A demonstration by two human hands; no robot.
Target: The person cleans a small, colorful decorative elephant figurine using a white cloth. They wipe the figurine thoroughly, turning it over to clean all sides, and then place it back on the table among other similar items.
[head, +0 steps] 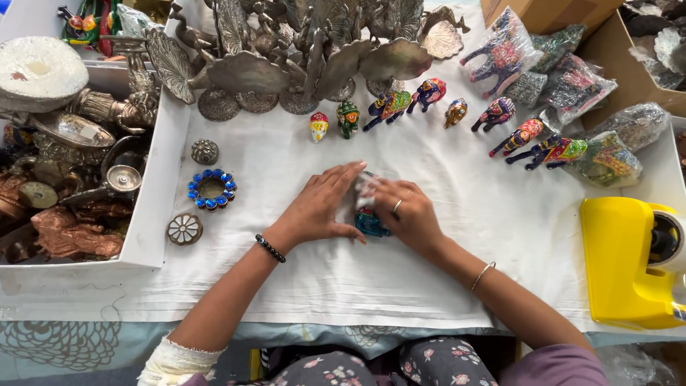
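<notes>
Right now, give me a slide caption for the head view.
Both hands, left hand and right hand, press a small blue figurine in clear wrap on a white cloth.
</notes>
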